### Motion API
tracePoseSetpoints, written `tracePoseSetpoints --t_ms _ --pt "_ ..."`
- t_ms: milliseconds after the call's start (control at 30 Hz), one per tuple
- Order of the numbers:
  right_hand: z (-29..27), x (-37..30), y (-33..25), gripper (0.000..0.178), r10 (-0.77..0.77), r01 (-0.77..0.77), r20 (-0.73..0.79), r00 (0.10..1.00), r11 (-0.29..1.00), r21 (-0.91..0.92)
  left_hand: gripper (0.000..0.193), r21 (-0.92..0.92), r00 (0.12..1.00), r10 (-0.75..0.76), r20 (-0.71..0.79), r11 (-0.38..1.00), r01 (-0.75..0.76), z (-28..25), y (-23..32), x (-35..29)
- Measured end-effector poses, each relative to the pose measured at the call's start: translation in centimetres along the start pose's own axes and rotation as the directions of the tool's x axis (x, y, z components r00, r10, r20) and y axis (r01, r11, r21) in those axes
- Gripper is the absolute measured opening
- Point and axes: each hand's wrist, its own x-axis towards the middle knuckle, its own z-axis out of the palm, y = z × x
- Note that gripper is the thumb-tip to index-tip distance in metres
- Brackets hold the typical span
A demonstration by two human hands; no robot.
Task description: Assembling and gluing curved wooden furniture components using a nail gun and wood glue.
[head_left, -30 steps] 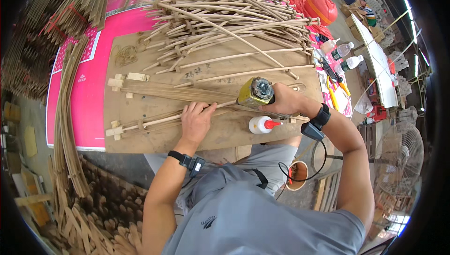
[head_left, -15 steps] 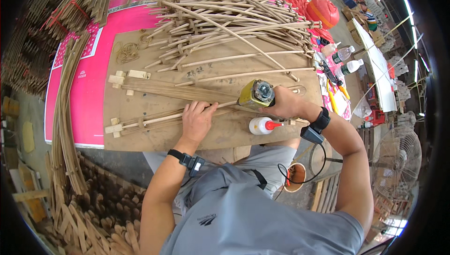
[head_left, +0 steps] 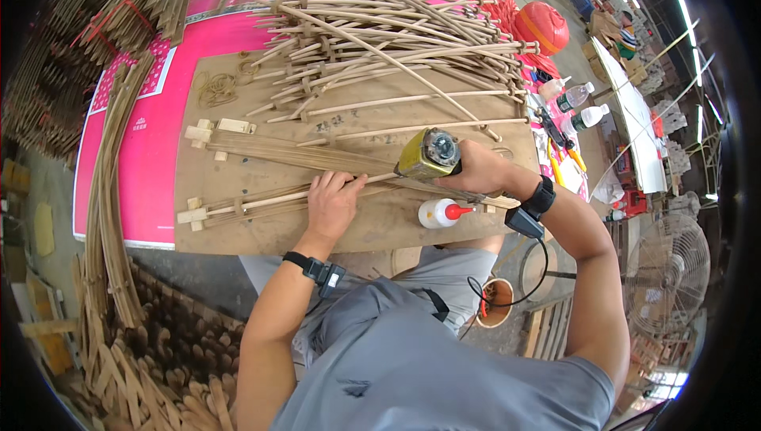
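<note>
1. Fingers of the left hand are lying bent over a pale rod, drawn narrow and holding it near the middle of the board's near edge.
2. The right hand is gripping a yellow power tool; the tool's body is hiding most of its handle.
3. The rod is running along the near side of the brown board, from wooden blocks by the near left corner to the tool, right of centre; thin strips are lying alongside it.
4. A white bottle is resting close to the near edge, below the tool, its red cap pointing right.
5. Farther in, a flat bundle of strips is stretching rightward from other blocks by the left edge.
6. Toward the far edge, many assembled rods are lying in a crisscross heap, while coils of thin cord are resting by the far left corner.
7. Beyond the right edge, clear bottles and orange-handled tools are sitting; beyond the left edge, a pink sheet is showing.
</note>
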Motion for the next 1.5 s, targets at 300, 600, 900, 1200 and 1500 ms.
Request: tracePoseSetpoints --t_ms 300,600,900,1200,1500 --pt "1.2 1.7 0.2 0.038 0.001 0.004 0.075 0.997 0.998 -0.067 0.029 0.006 1.000 0.013 0.014 1.000 -0.013 -0.1 0.3 0.2" --pt "1.2 2.1 0.5 0.038 0.016 -0.011 0.084 0.996 0.998 -0.060 0.028 -0.013 1.000 0.008 0.023 1.000 -0.007 -0.2 0.3 0.2" --pt "1.3 1.9 -0.1 0.038 0.013 -0.004 0.087 0.996 0.995 -0.098 0.028 -0.003 1.000 0.018 0.025 1.000 -0.018 -0.1 0.4 0.2" --pt "0.2 -2.6 4.7 0.045 0.031 -0.015 -0.187 0.982 0.996 0.087 0.021 0.012 1.000 0.022 0.012 1.000 -0.023 -0.1 0.5 0.5" --pt "-0.4 -13.3 16.5 0.044 0.387 -0.447 -0.530 0.754 0.895 0.017 0.018 0.031 0.999 0.050 0.003 0.998 -0.051 0.0 0.3 0.1"
